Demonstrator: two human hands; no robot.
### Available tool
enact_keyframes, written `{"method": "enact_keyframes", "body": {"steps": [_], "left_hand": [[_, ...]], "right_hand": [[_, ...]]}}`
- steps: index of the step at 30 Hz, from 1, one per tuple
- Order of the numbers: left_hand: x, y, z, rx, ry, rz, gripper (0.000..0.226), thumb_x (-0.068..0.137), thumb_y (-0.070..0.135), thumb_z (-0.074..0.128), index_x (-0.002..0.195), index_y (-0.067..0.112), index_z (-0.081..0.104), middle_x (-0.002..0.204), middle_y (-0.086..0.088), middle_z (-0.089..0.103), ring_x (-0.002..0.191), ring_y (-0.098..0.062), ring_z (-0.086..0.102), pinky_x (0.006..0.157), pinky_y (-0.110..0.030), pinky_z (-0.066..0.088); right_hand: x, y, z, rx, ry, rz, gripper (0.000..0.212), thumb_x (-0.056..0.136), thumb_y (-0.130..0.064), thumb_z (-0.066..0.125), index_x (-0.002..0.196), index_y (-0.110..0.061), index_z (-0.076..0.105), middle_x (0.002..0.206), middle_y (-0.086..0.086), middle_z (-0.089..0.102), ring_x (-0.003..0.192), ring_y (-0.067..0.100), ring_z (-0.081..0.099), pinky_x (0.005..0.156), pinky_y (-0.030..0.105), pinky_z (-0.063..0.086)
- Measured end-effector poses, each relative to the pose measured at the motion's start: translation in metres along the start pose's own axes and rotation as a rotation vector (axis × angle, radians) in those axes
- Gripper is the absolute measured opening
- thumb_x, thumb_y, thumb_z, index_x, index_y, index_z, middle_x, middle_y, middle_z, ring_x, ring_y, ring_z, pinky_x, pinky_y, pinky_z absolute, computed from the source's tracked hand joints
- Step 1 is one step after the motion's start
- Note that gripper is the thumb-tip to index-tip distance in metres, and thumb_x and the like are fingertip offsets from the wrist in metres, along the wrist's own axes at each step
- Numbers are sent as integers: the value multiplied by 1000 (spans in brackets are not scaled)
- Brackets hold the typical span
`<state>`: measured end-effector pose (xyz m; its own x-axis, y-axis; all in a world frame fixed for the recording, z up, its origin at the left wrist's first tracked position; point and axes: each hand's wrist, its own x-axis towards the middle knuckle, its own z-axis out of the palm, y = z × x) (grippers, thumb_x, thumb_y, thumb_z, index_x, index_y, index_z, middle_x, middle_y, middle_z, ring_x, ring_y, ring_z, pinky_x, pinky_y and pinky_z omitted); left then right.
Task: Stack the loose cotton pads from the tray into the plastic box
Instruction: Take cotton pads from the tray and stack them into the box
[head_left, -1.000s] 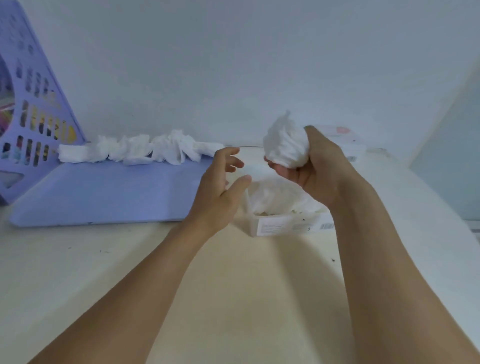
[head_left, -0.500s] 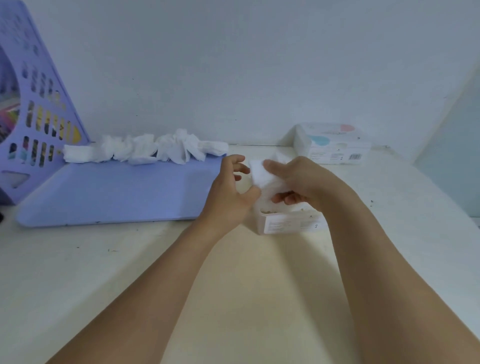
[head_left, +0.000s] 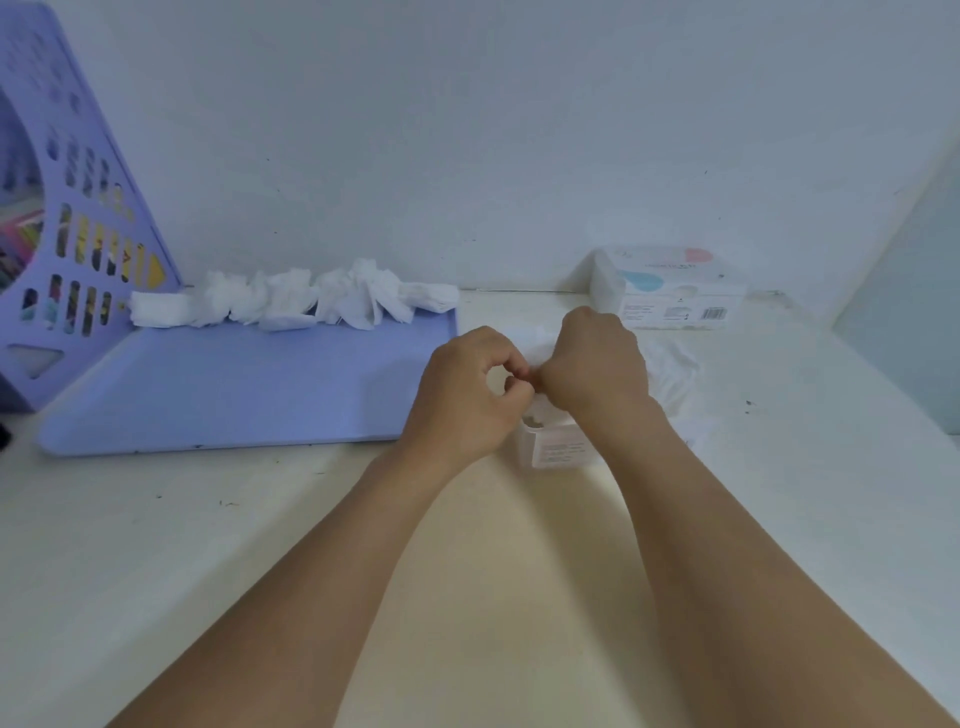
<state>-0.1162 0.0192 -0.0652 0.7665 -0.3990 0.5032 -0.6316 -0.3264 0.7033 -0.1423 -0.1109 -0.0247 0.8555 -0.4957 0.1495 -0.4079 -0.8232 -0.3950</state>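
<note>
The plastic box (head_left: 551, 448) stands on the table just right of the purple tray (head_left: 234, 389); only its front left corner shows under my hands. My right hand (head_left: 597, 370) is curled knuckles-up over the box, gripping a wad of cotton pads (head_left: 520, 357) that it presses down inside. My left hand (head_left: 467, 397) is curled beside it, fingertips meeting the right hand's and pinching the same wad. More white material (head_left: 671, 375) bulges from the box on the right. A row of loose cotton pads (head_left: 291, 301) lies along the tray's back edge.
A sealed pack of cotton pads (head_left: 671, 292) sits against the wall behind the box. A purple perforated file holder (head_left: 78, 208) stands at the tray's left end. The white table (head_left: 156, 545) stretches toward me, with a pale side wall at the far right.
My right hand has come down from above the box with the wad and pushed it inside. My left hand has closed in from open and now meets the right hand over the box.
</note>
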Motion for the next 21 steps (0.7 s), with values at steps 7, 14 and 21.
{"method": "enact_keyframes", "body": {"steps": [7, 14, 21], "left_hand": [[-4, 2, -1, -115, -44, -139, 45, 65, 40, 66, 106, 25, 54, 98, 10, 55, 70, -9, 53, 61, -24, 50], [-4, -2, 5, -149, -11, -273, 37, 84, 9, 72, 108, 25, 48, 88, 5, 57, 59, -7, 52, 59, -24, 47], [-5, 9, -1, -332, 0, -427, 27, 93, 21, 68, 110, 15, 48, 91, -19, 67, 54, -17, 61, 41, -26, 46]], "right_hand": [[-7, 8, -26, 483, -468, 2, 38, 90, -32, 72, 78, 3, 64, 71, 17, 75, 69, 26, 76, 74, 31, 62], [-11, -10, -1, 85, -131, -80, 41, 94, -30, 64, 66, -14, 38, 70, 7, 55, 71, 29, 63, 52, 28, 38], [-26, -20, -18, 15, 203, -287, 24, 87, -43, 67, 91, -19, 67, 86, -3, 62, 81, 21, 63, 67, 31, 47]]}}
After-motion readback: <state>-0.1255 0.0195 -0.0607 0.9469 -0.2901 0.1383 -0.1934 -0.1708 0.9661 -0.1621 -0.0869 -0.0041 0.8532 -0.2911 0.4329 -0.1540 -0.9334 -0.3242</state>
